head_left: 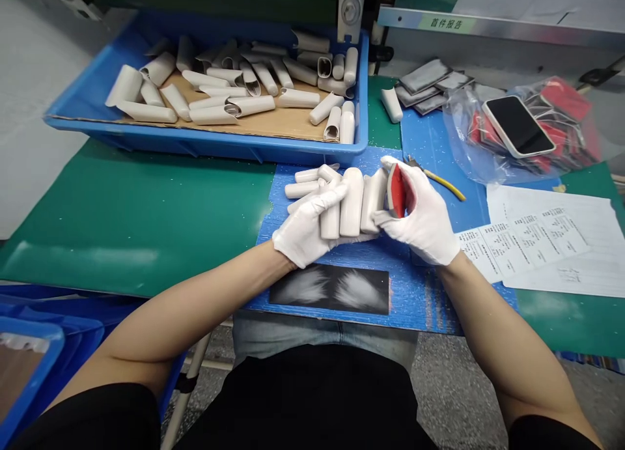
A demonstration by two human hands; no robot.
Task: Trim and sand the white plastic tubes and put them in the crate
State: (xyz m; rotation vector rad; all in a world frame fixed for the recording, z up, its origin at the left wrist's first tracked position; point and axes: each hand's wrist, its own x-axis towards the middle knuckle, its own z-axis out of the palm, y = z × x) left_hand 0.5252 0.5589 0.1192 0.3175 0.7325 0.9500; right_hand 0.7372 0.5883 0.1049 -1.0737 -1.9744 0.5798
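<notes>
My left hand (307, 228), in a white glove, is closed around several white plastic shells (351, 202) lined up side by side. In my gloved right hand (430, 215) a bent sanding pad (396, 191) is gripped, its red face inward and its grey edge towards the shells. The pad is close against the rightmost held shell; whether they touch I cannot tell. Behind my left hand, more white shells (300, 190) lie on the blue mat (410, 294). A black sandpaper strip (329, 288) with white dust marks lies in front of my hands.
A blue bin (209, 144) of loose white shells stands at the back left. Yellow-handled pliers (444, 185) lie beyond my right hand. To the right are grey dusty pads (424, 77), a plastic bag (459, 137) of red pads with a phone (518, 126) on top, and paper sheets (576, 267).
</notes>
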